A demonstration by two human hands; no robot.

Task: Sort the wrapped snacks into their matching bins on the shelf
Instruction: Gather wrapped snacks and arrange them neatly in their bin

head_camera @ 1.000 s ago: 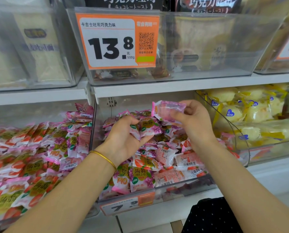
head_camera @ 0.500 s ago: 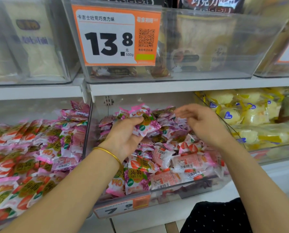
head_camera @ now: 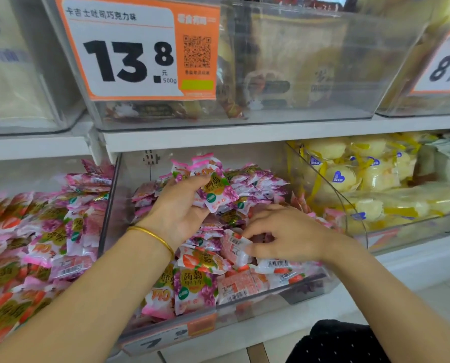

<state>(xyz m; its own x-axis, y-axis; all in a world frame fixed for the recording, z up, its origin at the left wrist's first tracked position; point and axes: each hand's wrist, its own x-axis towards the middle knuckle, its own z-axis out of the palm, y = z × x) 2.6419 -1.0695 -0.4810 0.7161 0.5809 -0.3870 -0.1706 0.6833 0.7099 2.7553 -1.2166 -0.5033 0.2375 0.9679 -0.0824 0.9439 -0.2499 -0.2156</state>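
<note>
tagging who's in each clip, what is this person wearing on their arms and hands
No sleeves or gloves show: the left forearm and right forearm are uncovered. The left hand has a thin gold bangle at the wrist. The right hand wears nothing visible at wrist or fingers.

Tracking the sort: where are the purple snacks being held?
Head view, centre: the left hand grips the purple snacks above the middle bin.
</note>
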